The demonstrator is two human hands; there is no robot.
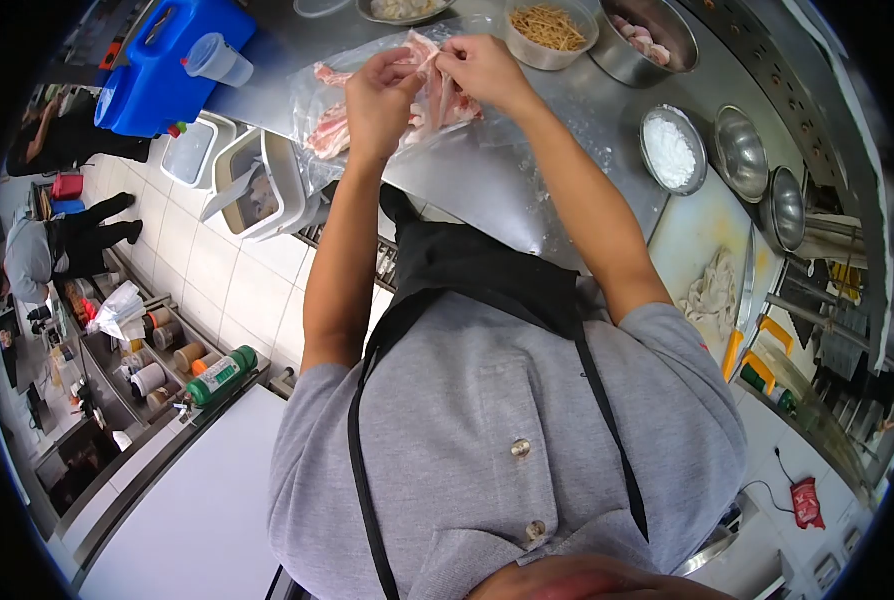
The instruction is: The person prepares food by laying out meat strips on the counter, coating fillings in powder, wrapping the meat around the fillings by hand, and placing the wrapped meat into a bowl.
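Thin pink-and-white slices of raw bacon point(329, 135) lie on clear plastic film point(307, 100) at the far part of the steel table. My left hand point(379, 105) is over the pile with its fingers pinched at the edge of a bacon slice point(431, 92). On the same slice, my right hand point(482, 72) pinches the upper end between thumb and finger. The slice stretches between both hands, partly lifted off the pile. My fingers hide some of the bacon and film.
Beyond my right hand stand a tub of thin brown sticks point(547, 32) and a steel pot of meat point(650, 45). A bowl of white powder point(672, 150) and a knife point(745, 290) are rightward. A blue jug point(172, 65) stands left; people point(42, 245) are beyond.
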